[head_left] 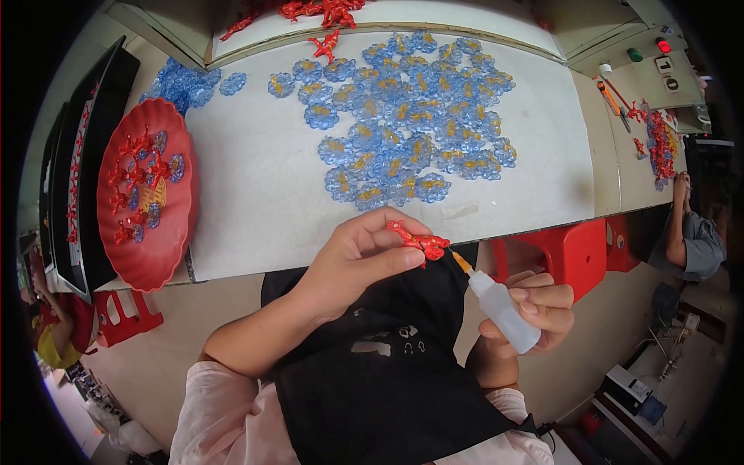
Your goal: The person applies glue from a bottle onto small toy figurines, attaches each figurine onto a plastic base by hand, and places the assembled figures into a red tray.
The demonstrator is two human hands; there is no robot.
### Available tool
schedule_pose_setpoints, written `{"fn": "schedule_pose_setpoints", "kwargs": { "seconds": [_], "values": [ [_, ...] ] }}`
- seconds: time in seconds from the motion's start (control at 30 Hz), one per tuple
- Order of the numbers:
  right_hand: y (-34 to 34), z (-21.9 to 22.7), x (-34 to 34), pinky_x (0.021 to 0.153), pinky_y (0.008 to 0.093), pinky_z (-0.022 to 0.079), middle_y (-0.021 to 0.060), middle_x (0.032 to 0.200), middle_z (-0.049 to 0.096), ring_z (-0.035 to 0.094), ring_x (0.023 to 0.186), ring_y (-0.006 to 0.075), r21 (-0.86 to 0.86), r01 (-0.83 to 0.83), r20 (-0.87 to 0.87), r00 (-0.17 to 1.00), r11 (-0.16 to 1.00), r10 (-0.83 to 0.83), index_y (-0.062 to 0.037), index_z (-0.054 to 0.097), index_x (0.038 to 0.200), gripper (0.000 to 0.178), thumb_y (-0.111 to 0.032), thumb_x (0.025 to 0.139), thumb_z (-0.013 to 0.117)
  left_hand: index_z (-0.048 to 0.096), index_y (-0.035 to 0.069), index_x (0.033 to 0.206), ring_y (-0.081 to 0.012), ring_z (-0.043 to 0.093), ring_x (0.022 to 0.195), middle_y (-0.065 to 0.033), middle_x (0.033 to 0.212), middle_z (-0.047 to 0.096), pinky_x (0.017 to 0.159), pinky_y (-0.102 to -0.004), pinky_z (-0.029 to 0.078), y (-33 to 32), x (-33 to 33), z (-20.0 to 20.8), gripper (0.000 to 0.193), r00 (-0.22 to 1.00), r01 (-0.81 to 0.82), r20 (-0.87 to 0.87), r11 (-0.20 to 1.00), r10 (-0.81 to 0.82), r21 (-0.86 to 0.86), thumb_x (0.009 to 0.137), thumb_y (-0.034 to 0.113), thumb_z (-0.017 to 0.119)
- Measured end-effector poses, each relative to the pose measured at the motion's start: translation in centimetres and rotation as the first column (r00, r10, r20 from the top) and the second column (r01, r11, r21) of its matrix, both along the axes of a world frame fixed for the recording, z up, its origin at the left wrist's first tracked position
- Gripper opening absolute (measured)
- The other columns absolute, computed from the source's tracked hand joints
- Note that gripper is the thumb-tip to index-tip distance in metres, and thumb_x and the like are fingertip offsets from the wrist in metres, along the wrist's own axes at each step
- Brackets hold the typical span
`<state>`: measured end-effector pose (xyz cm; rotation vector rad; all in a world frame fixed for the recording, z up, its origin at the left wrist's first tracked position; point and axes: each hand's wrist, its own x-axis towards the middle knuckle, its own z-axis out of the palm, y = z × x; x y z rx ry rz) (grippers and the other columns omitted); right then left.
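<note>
Between the thumb and fingers of my left hand (pixel 356 260) is a small red animal figurine (pixel 418 239), held over my lap just off the table's front edge. My right hand (pixel 542 308) grips a white squeeze bottle (pixel 505 311), tilted so its orange tip points up at the figurine's right end. The tip is very close to the figurine; whether they touch I cannot tell. On the white work surface (pixel 256 194) beyond my hands lie many translucent blue scalloped pieces (pixel 387 164) with yellow centres.
A red scalloped tray (pixel 147 267) at left holds red figurines and blue pieces. Beside it stands a black tray (pixel 81 256). Loose blue pieces (pixel 182 84) are heaped at the back left. At right lie an orange cutter (pixel 612 99) and a red pile (pixel 661 147). A red stool (pixel 577 256) stands below.
</note>
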<state>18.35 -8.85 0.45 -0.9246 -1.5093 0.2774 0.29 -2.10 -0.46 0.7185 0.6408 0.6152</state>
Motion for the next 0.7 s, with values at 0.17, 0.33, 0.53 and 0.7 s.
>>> {"fn": "schedule_pose_setpoints", "kwargs": {
  "seconds": [0.17,0.33,0.53,0.7],
  "values": [
    [0.3,0.2,0.9,0.047,0.0231,0.043,0.0064,0.079,0.044,0.048,0.059,0.0139,-0.008,-0.005,-0.077,0.997,1.0,0.004,-0.0055,0.043,0.087,0.045,-0.023,0.061,0.075,0.051,0.002,0.099,-0.0082,0.054,0.083,-0.0061,0.091,0.06,0.075,-0.0202,0.041,0.3,0.2,0.5,0.02,1.0,-0.016,0.025,0.999,0.017,-0.041,0.08,0.005,0.053],
    [1.2,0.2,5.6,0.061,0.028,0.049,0.0125,0.086,0.046,0.054,0.071,0.0195,-0.154,-0.054,-0.293,0.956,0.987,0.006,-0.005,0.038,0.088,0.04,0.007,0.061,0.064,0.051,0.001,0.098,-0.0122,0.054,0.086,-0.0079,0.091,0.059,0.072,-0.0219,0.039,1.8,-1.5,1.4,0.021,0.984,-0.175,0.015,0.984,0.175,-0.04,0.078,0.008,0.054],
    [6.4,-0.3,11.0,0.07,0.0268,0.046,0.0124,0.091,0.049,0.054,0.078,0.0189,-0.48,0.009,0.028,1.0,0.877,0.006,-0.0015,0.046,0.085,0.027,0.012,0.063,0.054,0.051,0.0,0.098,-0.0156,0.053,0.088,-0.01,0.093,0.057,0.072,-0.0241,0.038,2.5,-3.1,1.5,0.021,0.95,-0.31,0.0,0.945,0.312,0.106,0.079,0.011,0.053],
    [11.1,0.2,12.3,0.069,0.0281,0.046,0.011,0.089,0.056,0.056,0.079,0.0221,-0.378,0.016,0.615,0.751,0.926,0.238,-0.0008,0.054,0.085,0.027,0.011,0.062,0.057,0.051,0.001,0.098,-0.0167,0.053,0.088,-0.0098,0.092,0.057,0.073,-0.0249,0.038,2.3,-2.1,1.2,0.021,0.954,-0.298,0.0,0.952,0.299,0.068,0.079,0.009,0.053]
  ]
}}
